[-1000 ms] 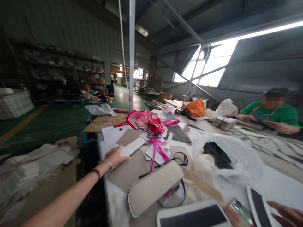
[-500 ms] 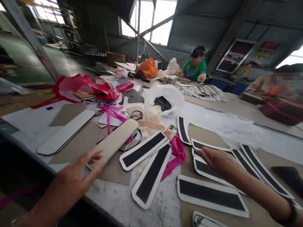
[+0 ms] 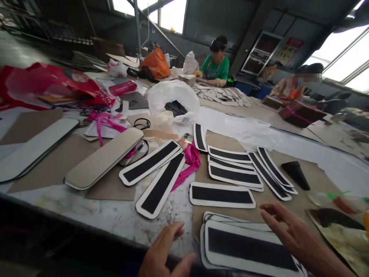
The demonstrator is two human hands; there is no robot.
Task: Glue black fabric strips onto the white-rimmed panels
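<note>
My left hand (image 3: 167,252) is empty at the table's front edge, thumb and fingers apart. Just right of it lies a stack of long white panels with black strips (image 3: 248,244). Over the right end of that stack is my right hand (image 3: 291,229), its fingers loosely stretched and nothing visible in them. A single black-striped panel (image 3: 221,195) lies behind the stack. Farther back, more such panels (image 3: 235,175) overlap. Two crossed panels (image 3: 161,184) lie in the middle. On the left are a plain cream panel stack (image 3: 105,157) and another pale one (image 3: 37,148).
A white plastic bag (image 3: 173,100) holds dark pieces. Around it are a phone (image 3: 186,139), pink cloth (image 3: 190,159), a red bag (image 3: 54,84) and a pink bottle (image 3: 123,88). A dark cone-shaped object (image 3: 296,175) lies at right. Two co-workers sit across the tables.
My left hand has left the cream panel stack and moved right to the front edge. My right hand has come nearer, from the back panels to the front stack. The view has turned right.
</note>
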